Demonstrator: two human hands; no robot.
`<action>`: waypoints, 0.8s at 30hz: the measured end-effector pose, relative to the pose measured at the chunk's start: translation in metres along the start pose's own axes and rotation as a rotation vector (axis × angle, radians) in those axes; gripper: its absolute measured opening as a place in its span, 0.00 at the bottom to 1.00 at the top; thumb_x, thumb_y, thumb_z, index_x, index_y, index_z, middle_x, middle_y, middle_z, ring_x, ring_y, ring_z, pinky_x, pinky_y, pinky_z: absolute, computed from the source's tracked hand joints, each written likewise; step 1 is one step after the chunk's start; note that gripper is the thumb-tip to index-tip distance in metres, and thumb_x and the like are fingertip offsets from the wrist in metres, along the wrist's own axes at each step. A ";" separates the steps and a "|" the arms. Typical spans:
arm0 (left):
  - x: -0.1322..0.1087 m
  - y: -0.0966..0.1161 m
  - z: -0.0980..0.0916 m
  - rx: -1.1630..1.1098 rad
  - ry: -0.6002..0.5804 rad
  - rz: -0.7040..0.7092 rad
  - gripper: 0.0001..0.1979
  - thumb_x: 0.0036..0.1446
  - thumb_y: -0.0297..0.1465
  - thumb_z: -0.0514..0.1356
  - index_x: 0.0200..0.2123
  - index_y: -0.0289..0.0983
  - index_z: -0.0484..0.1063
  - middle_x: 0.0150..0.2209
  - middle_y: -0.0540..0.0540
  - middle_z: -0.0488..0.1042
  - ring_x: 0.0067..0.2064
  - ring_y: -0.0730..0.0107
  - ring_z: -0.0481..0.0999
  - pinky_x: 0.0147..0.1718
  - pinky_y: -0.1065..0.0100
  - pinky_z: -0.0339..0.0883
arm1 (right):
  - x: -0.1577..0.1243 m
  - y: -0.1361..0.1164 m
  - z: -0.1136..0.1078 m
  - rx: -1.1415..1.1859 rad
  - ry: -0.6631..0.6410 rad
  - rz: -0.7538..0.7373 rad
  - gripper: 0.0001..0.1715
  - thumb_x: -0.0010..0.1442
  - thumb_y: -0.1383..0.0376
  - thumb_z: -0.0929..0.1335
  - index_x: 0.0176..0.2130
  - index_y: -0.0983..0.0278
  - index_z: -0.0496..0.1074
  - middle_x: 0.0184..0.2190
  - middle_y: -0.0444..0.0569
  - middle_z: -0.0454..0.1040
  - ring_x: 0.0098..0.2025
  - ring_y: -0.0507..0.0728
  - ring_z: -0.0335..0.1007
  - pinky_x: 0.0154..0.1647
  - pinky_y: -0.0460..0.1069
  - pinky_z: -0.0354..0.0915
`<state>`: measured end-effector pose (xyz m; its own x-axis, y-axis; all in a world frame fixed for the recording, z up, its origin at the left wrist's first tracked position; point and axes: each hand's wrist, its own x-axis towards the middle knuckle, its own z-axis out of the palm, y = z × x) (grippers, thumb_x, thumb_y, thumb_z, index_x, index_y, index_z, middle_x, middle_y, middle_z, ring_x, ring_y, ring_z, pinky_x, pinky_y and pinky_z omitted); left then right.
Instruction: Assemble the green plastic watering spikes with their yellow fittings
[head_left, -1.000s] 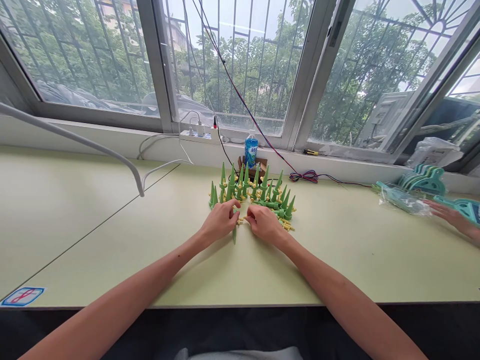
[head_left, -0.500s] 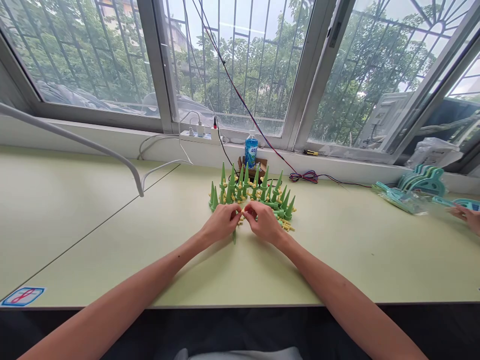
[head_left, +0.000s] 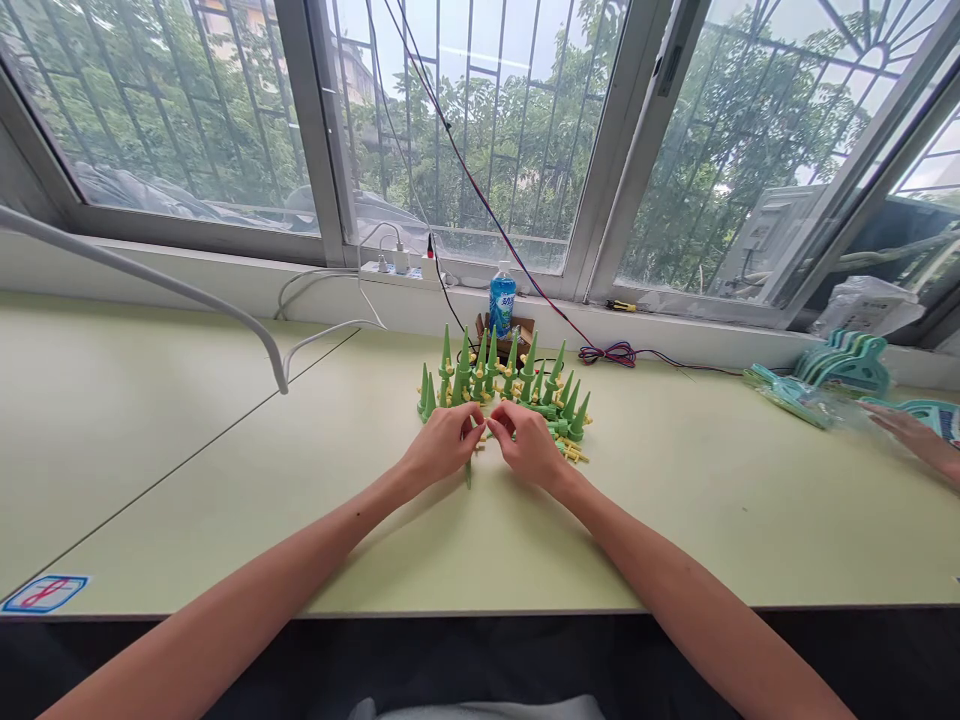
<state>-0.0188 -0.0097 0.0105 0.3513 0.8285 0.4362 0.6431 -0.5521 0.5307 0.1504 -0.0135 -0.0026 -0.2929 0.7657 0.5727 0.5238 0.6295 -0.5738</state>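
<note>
Fingers pinched, my left hand [head_left: 445, 440] is closed on a green plant watering spike [head_left: 469, 474], whose tip points down below the hand. The rest of that spike is hidden by the fingers. My right hand [head_left: 526, 442] is closed too, its thumb and finger meeting the left fingertips at a small yellow valve [head_left: 487, 421] that is mostly covered. Just beyond both hands, several green spikes [head_left: 529, 358] with yellow valves stand point up in a cluster. More green parts [head_left: 559, 426] and loose yellow valves [head_left: 574, 452] lie by my right hand.
A blue bottle [head_left: 502, 300] rises behind the cluster beside a brown cardboard box [head_left: 527, 328]. Cables [head_left: 611, 352] run along the sill near a power strip [head_left: 379, 271]. At right, another person's hand [head_left: 911, 432] is by teal hangers [head_left: 847, 362]. A white cable arm [head_left: 225, 302] crosses at left.
My hands stay in nearly the same place, fingertips still together. At far right the other person's hand has moved left, farther into view over the teal items.
</note>
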 end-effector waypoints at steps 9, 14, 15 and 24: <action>0.000 -0.001 -0.001 0.010 0.017 -0.002 0.12 0.61 0.34 0.51 0.36 0.39 0.73 0.23 0.52 0.71 0.23 0.72 0.66 0.28 0.69 0.59 | 0.001 -0.001 -0.001 0.022 0.030 0.007 0.09 0.64 0.65 0.60 0.32 0.63 0.65 0.28 0.45 0.69 0.28 0.52 0.61 0.31 0.47 0.58; 0.000 -0.001 -0.002 0.019 0.029 -0.005 0.11 0.61 0.34 0.51 0.34 0.39 0.73 0.24 0.51 0.72 0.24 0.71 0.67 0.28 0.70 0.59 | 0.001 0.001 0.000 0.048 0.025 0.025 0.09 0.64 0.65 0.61 0.34 0.63 0.67 0.29 0.46 0.70 0.29 0.53 0.63 0.32 0.47 0.58; 0.000 -0.001 -0.002 0.026 0.031 -0.008 0.11 0.61 0.34 0.51 0.34 0.39 0.73 0.24 0.51 0.72 0.24 0.71 0.68 0.28 0.70 0.59 | 0.001 0.002 0.000 0.051 0.027 0.028 0.08 0.64 0.65 0.61 0.34 0.63 0.67 0.29 0.46 0.70 0.29 0.53 0.63 0.32 0.47 0.59; -0.001 -0.005 -0.004 0.209 -0.026 -0.162 0.11 0.58 0.35 0.54 0.42 0.40 0.72 0.26 0.48 0.74 0.28 0.64 0.72 0.25 0.68 0.54 | 0.003 0.008 0.000 0.039 0.087 0.054 0.09 0.64 0.64 0.61 0.34 0.63 0.67 0.30 0.47 0.71 0.29 0.54 0.63 0.32 0.48 0.59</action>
<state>-0.0250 -0.0081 0.0105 0.2481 0.9079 0.3380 0.8179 -0.3833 0.4290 0.1536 -0.0067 -0.0054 -0.1938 0.7853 0.5880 0.5052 0.5937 -0.6264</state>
